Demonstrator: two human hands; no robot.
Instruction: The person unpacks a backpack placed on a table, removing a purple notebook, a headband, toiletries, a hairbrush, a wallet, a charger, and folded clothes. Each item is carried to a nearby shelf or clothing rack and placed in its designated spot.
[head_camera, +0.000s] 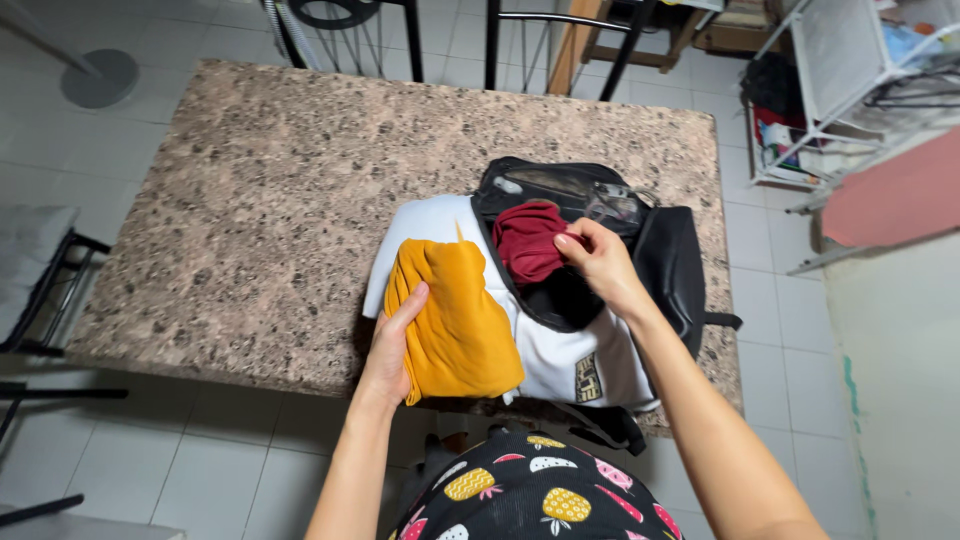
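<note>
A black-and-white backpack (575, 350) lies open on a speckled stone table (250, 200). My right hand (598, 262) grips a dark red folded cloth (525, 240) at the bag's opening, partly inside it. A folded mustard-yellow garment (455, 320) rests on the white front of the bag. My left hand (392, 345) lies against its left edge, fingers curled on the fabric.
Black chair frames (500, 40) stand beyond the table's far edge. A white wire rack (830, 90) with items is at the right, a dark metal frame (40, 290) at the left. The floor is tiled.
</note>
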